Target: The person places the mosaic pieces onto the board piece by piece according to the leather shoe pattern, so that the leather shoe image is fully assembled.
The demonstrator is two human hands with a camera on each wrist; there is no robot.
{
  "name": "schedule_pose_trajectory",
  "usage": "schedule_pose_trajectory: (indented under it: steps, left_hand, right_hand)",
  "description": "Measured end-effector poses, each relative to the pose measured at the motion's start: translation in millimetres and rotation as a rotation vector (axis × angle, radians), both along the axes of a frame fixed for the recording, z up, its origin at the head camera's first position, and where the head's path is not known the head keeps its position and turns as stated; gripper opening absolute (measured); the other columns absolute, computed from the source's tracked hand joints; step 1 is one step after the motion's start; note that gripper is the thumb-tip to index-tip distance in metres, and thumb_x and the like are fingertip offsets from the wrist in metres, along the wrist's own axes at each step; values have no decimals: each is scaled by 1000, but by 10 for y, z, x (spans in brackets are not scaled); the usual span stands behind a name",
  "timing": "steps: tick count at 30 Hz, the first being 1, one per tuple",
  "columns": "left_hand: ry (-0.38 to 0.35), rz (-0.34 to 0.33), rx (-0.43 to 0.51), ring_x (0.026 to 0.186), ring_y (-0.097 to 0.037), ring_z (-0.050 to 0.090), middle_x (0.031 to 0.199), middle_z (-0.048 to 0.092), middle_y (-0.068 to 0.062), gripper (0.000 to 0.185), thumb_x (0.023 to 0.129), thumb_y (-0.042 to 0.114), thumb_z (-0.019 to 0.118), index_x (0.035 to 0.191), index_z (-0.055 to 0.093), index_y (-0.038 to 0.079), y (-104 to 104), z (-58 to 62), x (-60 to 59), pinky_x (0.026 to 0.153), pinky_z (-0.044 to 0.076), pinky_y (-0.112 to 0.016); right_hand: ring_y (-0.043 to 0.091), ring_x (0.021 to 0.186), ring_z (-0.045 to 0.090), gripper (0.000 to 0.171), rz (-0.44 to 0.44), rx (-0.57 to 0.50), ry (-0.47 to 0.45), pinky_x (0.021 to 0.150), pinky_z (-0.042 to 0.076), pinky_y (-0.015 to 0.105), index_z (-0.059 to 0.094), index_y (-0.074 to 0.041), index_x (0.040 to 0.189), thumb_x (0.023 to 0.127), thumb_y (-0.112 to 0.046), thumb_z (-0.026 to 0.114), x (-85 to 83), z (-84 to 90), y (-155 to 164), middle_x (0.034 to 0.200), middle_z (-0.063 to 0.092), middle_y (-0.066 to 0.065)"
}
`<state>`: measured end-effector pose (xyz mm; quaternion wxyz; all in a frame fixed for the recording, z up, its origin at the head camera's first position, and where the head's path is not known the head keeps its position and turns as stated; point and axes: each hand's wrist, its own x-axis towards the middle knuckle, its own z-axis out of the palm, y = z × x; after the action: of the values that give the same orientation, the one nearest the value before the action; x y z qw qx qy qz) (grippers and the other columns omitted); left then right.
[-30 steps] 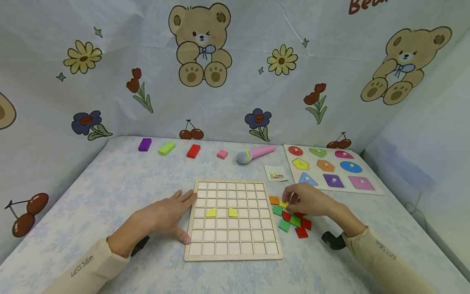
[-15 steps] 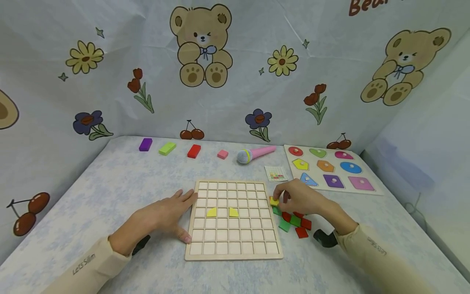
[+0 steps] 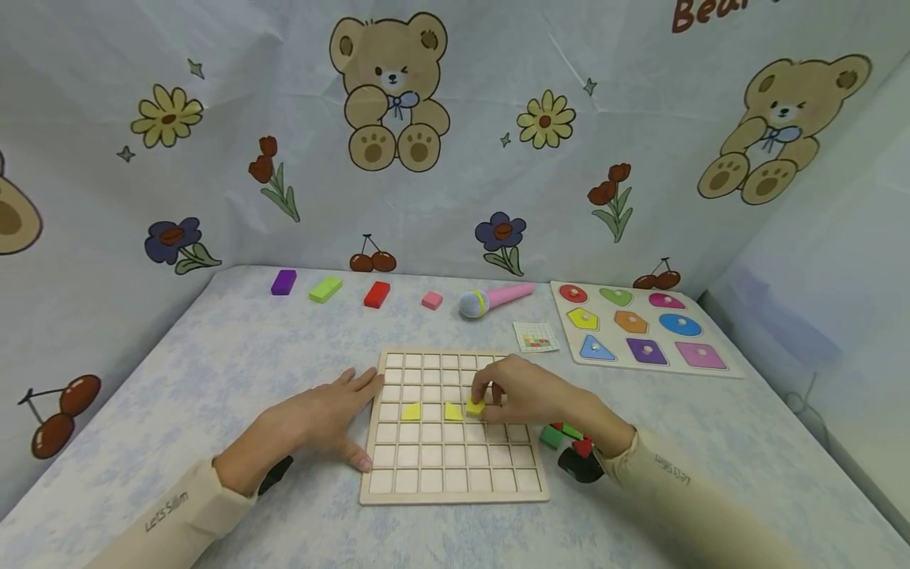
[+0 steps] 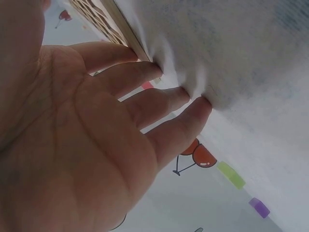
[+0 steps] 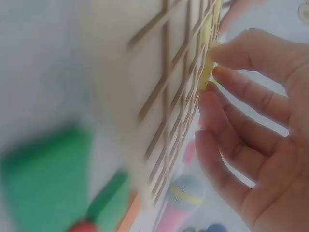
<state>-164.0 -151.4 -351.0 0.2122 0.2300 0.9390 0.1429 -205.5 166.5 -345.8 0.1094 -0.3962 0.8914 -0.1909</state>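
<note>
Pinching a yellow tile over the grid board, the right hand.

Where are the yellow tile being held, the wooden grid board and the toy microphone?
yellow tile (image 3: 475, 406), head view, on its top face.
wooden grid board (image 3: 455, 496), head view, on its near rim.
toy microphone (image 3: 472, 303), head view, on its grey head.

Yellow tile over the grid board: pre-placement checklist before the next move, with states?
1. Right hand has a grip on the yellow tile: ok.
2. Tile over the grid board, in the row of the two placed yellow pieces: ok.
3. Tile seated flat in a cell: cannot tell.
4. Left hand flat at the board's left edge: ok.
5. Spare tiles off the board: ok.
</note>
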Motion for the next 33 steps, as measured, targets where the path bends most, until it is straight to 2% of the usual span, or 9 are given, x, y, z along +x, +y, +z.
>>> schedule_pose_trajectory:
  steps: [9,17,23,33]
  left_hand:
    - [-11,8,6,153,-45,11,168,14,-15,124,69,56,84,161,18,7,-4,-14,-1,117,24,-63]
    - [-6,9,-10,153,-46,12,168,15,-15,124,68,58,84,161,19,7,-4,-16,-14,116,25,-64]
    - [-1,-1,-3,152,-47,12,168,15,-16,125,67,58,84,160,19,6,1,-1,-12,115,26,-65]
    - [-5,5,6,153,-46,11,168,14,-16,124,68,56,85,161,19,5,-3,12,2,116,25,-64]
  right_hand:
    - [6,79,63,11,81,37,-16,71,50,18,72,-18,97,87,-17,77,142,26,-376,90,69,-12]
    - [4,75,60,11,133,83,26,67,47,15,72,-18,95,86,-12,75,203,8,-610,88,66,-11]
    - [3,75,59,12,122,89,19,66,47,15,73,-18,96,86,-12,75,235,-2,-663,92,66,-10]
    - [2,65,50,14,76,113,56,59,44,18,74,-17,94,84,-8,73,253,10,-616,92,67,-9]
